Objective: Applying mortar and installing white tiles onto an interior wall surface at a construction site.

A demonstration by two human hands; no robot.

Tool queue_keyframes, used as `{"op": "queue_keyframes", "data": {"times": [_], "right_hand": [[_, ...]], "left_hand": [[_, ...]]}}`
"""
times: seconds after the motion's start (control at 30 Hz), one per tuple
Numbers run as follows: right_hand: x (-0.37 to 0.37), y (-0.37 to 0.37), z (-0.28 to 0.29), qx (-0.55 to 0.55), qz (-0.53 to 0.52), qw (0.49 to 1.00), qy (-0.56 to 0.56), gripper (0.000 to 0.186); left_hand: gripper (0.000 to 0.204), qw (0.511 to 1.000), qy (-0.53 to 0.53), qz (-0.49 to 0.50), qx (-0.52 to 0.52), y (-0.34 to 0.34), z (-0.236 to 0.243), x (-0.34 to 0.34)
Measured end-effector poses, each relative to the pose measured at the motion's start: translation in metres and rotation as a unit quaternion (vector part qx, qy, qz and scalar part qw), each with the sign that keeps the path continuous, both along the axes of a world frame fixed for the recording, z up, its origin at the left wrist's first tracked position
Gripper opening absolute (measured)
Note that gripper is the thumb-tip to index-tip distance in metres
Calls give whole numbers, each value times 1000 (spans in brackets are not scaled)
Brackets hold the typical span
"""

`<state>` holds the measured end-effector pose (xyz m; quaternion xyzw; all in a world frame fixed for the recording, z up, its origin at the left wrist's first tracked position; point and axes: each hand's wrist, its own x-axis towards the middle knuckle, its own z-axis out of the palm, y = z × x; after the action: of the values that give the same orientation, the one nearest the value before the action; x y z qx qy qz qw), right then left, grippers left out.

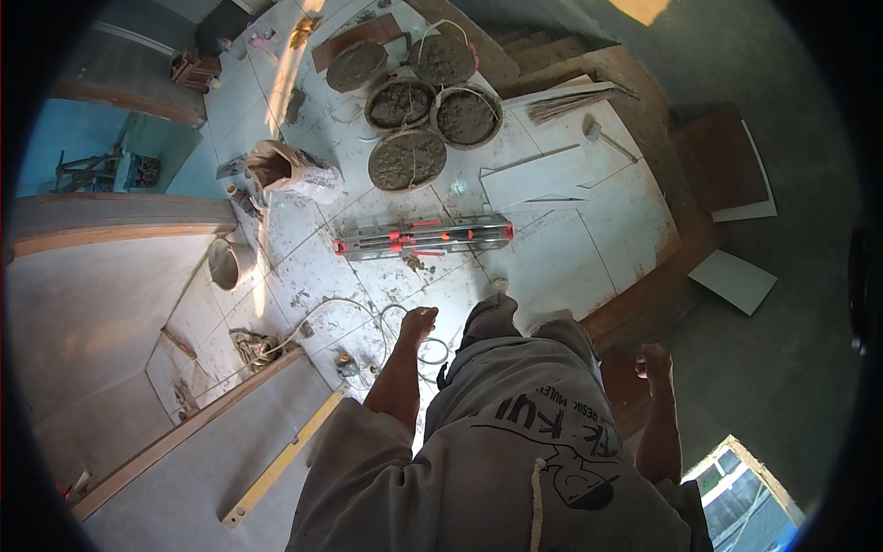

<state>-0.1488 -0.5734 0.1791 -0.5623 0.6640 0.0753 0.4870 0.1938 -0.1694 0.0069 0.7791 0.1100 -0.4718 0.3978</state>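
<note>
My left hand [420, 321] hangs left of my legs with its fingers curled; whether anything is in it is hidden. My right hand [653, 362] is at my right side, fingers bent in and their inside hard to see. Ahead of my foot [498, 285] lies a metal tile cutter [423, 236] with red and orange fittings on the white tiled floor [593, 253]. A pale hose [326, 304] loops over the tiles near my left hand.
Several buckets of wet mortar [407, 158] stand ahead, beside a paper sack [294, 170]. Cut tiles [533, 179] and a mallet [612, 143] lie right, near steps [543, 51]. A yellow level [280, 455] is at lower left; an empty bucket [230, 264] stands by a wall.
</note>
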Motion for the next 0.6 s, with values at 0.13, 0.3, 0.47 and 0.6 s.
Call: {"op": "queue_keyframes", "data": {"times": [0.13,0.3,0.47,0.6], "right_hand": [[23,7,29,-15,15,1000,22,21],[-1,18,20,19,-9,999,35,21],[-33,23,12,29,-38,998,31,21],[-60,29,9,31,-87,996,7,20]], "left_hand": [[41,1000,5,-29,-11,-9,-18,-17],[41,998,16,-1,-66,-31,-6,-8],[36,999,11,-29,-25,-43,7,20],[35,999,-11,-49,-21,-72,16,39]]}}
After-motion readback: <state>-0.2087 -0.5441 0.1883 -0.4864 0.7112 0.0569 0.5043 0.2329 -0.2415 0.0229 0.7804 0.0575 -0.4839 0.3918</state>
